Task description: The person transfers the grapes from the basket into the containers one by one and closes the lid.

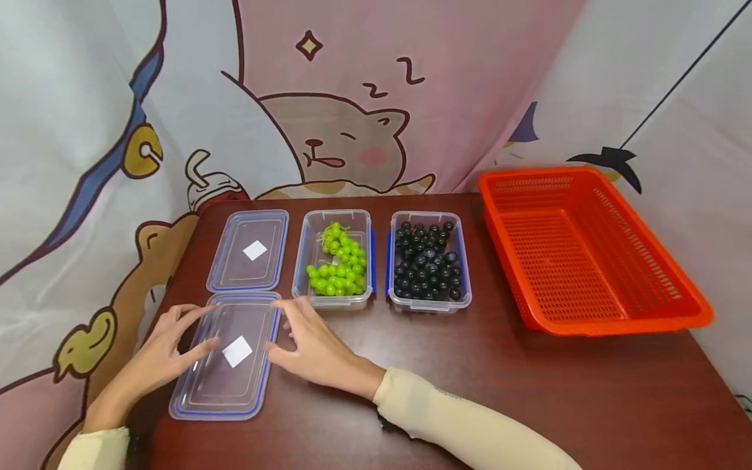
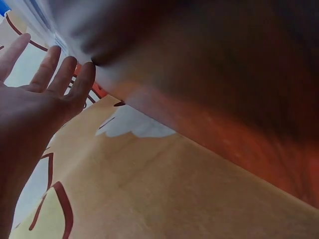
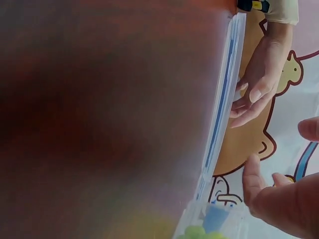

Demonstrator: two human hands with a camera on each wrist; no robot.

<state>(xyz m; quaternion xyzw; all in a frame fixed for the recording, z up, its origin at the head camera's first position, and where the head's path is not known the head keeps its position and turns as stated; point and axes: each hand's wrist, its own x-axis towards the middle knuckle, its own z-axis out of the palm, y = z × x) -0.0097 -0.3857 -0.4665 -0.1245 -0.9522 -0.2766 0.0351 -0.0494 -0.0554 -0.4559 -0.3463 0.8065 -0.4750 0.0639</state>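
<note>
Left hand (image 1: 161, 352): fingers spread, resting on the near clear plastic lid with blue rim (image 1: 226, 359) at the table's (image 1: 499, 385) front left.
Right hand (image 1: 311, 346): fingers loosely spread at that lid's right edge, holding nothing.
Slip risk: flat lid, no pinch yet; it may skid.
Knock risk: clear box of green grapes (image 1: 336, 261) sits just beyond the right fingers.
Mix-up: second clear lid (image 1: 249, 250) nearly touches the first.

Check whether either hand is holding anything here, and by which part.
Neither clearly grips anything. Left hand and right hand touch the near clear lid at its long side edges, fingers fairly straight.
</note>
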